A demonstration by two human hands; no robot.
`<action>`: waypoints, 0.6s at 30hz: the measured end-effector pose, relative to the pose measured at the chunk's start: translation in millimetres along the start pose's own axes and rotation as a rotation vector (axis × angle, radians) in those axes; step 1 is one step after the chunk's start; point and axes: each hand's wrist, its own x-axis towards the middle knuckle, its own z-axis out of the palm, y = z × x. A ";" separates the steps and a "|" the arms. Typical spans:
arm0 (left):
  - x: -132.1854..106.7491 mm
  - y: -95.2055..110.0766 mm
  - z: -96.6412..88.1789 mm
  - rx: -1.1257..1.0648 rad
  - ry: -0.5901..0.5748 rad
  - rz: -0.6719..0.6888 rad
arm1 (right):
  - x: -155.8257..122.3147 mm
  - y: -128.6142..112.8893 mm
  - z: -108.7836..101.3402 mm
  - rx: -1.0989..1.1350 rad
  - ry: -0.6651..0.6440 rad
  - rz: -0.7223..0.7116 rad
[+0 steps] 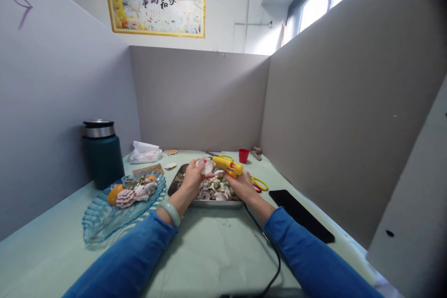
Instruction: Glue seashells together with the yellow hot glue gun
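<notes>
My left hand (193,178) pinches a pale seashell (208,166) with a small red spot on it, above a metal tray (213,204). In my right hand (241,185) is a yellow hot glue gun (226,165), its nozzle pointing left at the shell; whether the tip touches it I cannot tell. An orange light glows on the gun, and a black cord (267,233) runs from it toward the front edge. Many small shells (218,187), some greenish, fill the tray below both hands.
On the left stand a blue glass dish (101,223) of shells and a dark teal bottle (104,160). White tissues (145,152), scissors with yellow handles (226,157) and a red cup (243,155) lie behind. A black phone-like slab (302,215) is at right. Grey partitions (199,98) enclose the table.
</notes>
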 end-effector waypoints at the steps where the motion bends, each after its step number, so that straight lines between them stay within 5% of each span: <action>1: 0.0 0.0 0.0 0.001 -0.004 -0.010 | 0.0 -0.3 0.0 0.002 0.002 0.005; 18: 1.3 -3.6 -0.8 0.002 -0.080 -0.028 | -0.6 -0.6 1.0 0.058 -0.014 -0.004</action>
